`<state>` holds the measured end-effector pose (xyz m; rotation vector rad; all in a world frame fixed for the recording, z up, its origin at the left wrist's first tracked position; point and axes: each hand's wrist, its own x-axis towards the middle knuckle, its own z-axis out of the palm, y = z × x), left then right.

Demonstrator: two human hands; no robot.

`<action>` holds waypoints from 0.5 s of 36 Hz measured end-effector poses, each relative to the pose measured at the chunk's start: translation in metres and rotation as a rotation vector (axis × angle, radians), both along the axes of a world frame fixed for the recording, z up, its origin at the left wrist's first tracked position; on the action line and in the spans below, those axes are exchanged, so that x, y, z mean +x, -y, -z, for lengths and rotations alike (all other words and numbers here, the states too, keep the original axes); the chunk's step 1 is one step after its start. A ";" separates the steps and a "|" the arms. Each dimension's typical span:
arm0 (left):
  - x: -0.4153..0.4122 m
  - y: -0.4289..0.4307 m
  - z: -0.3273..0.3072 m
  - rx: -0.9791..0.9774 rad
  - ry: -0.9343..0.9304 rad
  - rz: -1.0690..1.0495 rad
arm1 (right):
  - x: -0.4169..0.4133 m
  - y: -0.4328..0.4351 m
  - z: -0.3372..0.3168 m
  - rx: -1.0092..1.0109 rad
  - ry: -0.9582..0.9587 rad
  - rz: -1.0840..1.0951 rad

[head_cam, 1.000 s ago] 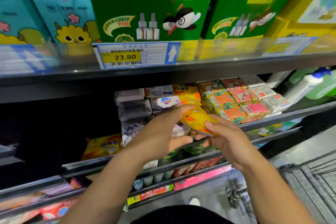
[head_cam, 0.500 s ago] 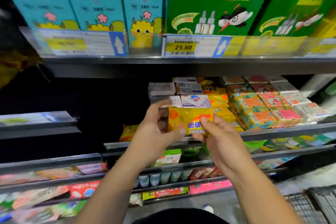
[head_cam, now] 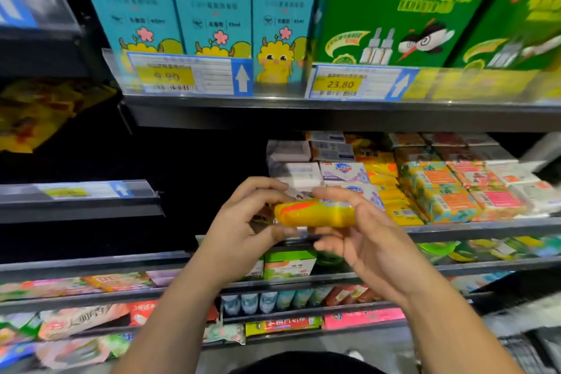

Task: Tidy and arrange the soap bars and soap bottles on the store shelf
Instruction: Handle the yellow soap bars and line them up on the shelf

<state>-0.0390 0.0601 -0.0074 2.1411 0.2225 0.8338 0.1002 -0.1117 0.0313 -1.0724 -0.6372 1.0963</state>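
The left hand [head_cam: 239,228] and right hand [head_cam: 370,240] are gripping one yellow soap bar [head_cam: 315,214].
Three teal boxes [head_cam: 212,3] and two green boxes [head_cam: 406,9] are standing on the upper shelf [head_cam: 334,115] behind two price tags [head_cam: 188,76]. The bar is hanging just before the soap shelf [head_cam: 485,229], with a hand pinching each end. Half a second ago its label was facing the camera; now it is lying edge-on.
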 end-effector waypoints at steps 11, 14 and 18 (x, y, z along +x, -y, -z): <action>0.027 0.030 -0.002 -0.694 0.033 0.221 | 0.000 0.007 0.004 -0.044 0.205 0.396; 0.024 0.023 -0.001 -0.691 0.028 0.401 | 0.004 0.010 0.001 -0.048 0.135 0.464; 0.024 0.013 -0.004 -0.322 -0.106 0.393 | 0.006 0.014 -0.004 -0.041 0.069 0.487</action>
